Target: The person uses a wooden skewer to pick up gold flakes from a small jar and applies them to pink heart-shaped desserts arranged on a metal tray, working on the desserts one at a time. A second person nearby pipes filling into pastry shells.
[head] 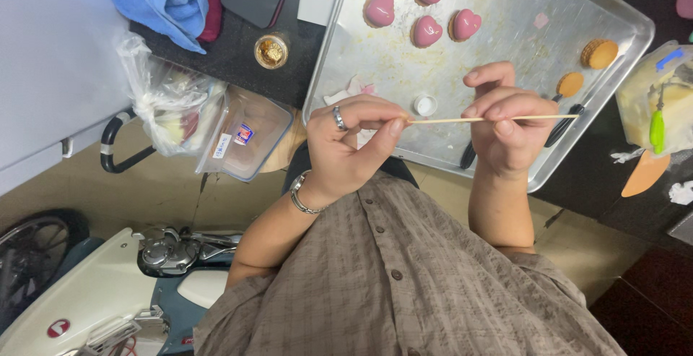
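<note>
Crosswise, skewer (498,118) between both hands

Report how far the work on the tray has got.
Done: five glazed pink heart pastries sit on the metal tray. In hand: the left hand and right hand hold a thin wooden skewer between them. Left: two bare tart shells at the tray's right side remain unglazed.

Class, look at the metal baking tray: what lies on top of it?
On the baking tray: pink heart-shaped pastries, two round tart shells, a white cap. The hands and skewer hide part of its near edge.
</note>
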